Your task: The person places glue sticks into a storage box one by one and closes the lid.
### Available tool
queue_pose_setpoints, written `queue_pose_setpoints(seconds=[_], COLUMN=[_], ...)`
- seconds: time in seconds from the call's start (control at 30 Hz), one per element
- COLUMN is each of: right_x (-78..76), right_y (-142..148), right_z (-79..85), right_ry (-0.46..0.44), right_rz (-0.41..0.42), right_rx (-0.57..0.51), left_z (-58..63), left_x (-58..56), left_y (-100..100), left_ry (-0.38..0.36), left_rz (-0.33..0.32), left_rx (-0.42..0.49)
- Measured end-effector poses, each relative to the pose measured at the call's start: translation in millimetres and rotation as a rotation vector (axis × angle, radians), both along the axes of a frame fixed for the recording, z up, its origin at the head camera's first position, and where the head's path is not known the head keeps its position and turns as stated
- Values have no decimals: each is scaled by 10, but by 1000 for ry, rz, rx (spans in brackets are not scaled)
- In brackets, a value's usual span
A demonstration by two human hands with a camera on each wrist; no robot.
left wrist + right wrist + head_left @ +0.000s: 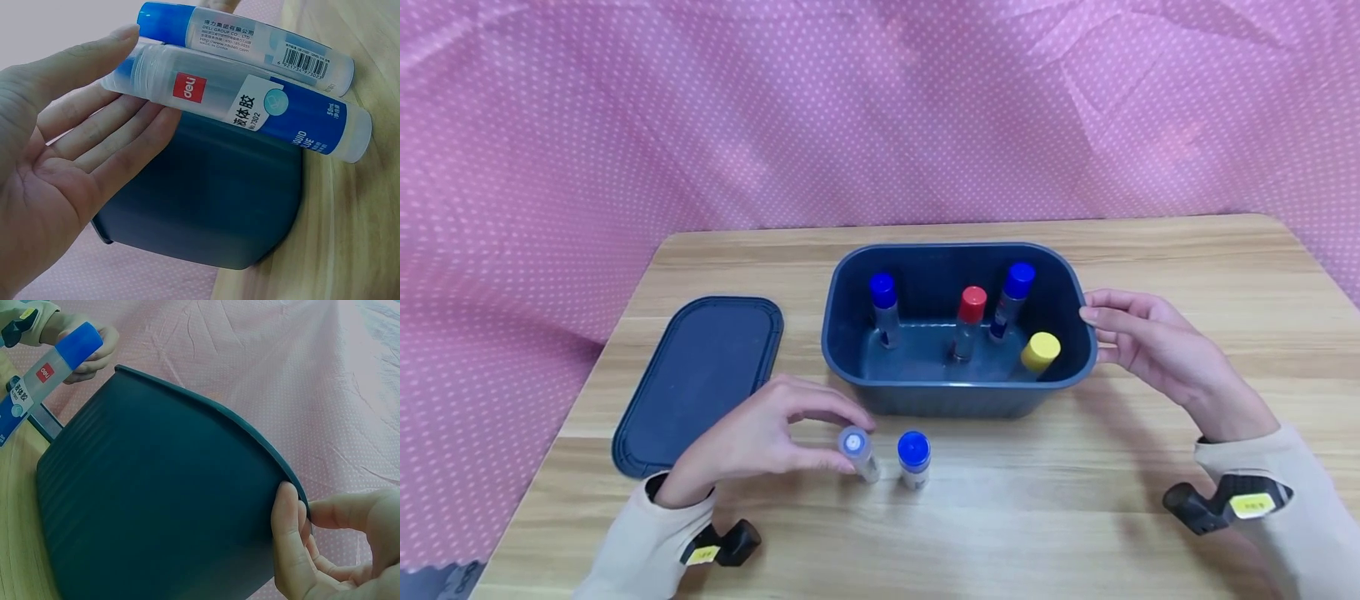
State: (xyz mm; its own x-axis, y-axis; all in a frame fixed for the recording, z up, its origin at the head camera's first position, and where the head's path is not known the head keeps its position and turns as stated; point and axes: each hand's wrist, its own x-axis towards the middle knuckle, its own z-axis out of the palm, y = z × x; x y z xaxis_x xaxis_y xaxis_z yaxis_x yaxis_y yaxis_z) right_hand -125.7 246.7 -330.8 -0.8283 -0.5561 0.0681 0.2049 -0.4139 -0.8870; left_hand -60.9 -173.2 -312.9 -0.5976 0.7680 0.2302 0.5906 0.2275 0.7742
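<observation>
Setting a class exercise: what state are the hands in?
Left hand: holding the clear-topped cylindrical plastic glue bottle.
Right hand: pinching the dark-blue plastic tub at its rim.

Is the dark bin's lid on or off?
Off: the lid lies on the table, apart from the open bin.

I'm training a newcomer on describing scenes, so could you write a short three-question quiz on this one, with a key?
1. True or false: the lid covers the bin.
2. How many bottles are in the bin?
3. Fill in: the right hand has its fingers on the bin's ____.

Key:
1. False; it lies on the table.
2. Four.
3. Rim.
</observation>
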Motion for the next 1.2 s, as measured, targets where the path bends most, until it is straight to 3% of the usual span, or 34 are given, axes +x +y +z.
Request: queue_pose_setpoints(seconds=[0.13, 0.63, 0.93, 1.2], right_x=[-4, -9, -5, -8], right_y=[5, -10, -9, 8], right_z=[-1, 17, 19, 4], right_ry=[-1, 3, 3, -8], right_rz=[-1, 21, 24, 19], right_rx=[6, -7, -2, 1], left_z=[-26, -42, -56, -87], left_x=[-23, -58, -46, -56], left_y=[7, -8, -3, -10], left_ry=[-46, -4, -81, -78], left_rz=[-10, -3, -7, -16], left_rx=[4, 0, 31, 24])
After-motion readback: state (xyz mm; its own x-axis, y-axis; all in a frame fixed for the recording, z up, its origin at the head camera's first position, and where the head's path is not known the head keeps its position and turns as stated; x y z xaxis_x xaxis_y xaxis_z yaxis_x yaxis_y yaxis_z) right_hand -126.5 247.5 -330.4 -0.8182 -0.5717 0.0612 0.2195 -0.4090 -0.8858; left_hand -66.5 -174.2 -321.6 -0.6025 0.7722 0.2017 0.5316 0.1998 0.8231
